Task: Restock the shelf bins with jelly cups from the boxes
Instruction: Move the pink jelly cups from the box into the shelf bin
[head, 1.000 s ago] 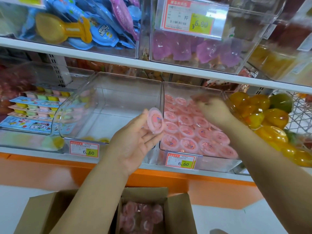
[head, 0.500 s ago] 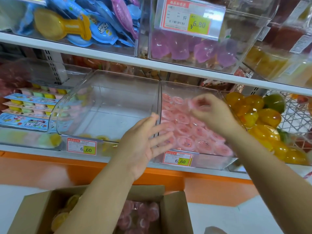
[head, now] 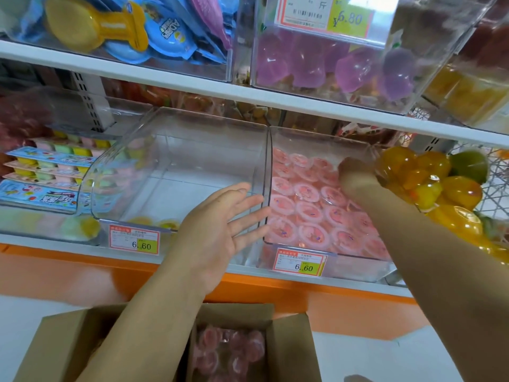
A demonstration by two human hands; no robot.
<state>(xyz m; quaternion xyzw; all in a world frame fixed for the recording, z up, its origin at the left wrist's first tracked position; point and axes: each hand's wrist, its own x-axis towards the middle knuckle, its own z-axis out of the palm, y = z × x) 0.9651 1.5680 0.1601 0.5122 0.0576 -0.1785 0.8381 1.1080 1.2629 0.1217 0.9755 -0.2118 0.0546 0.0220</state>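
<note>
Shelf-side: right hand (head: 355, 172) deep in the pink bin (head: 358, 264), grip hidden; left hand (head: 220, 232) empty, fingers spread. Next, likely down to the box (head: 292, 348) for cups (head: 228, 351).

Two hands (head: 217, 230) (head: 355, 172), one box (head: 292, 351), two 6.60 tags (head: 134, 243) (head: 299, 262).

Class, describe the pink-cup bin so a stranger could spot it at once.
Start at the lower shelf above the orange strip. Along it, find the clear bin just left of the yellow jellies. Only it holds pink jelly cups.
</note>
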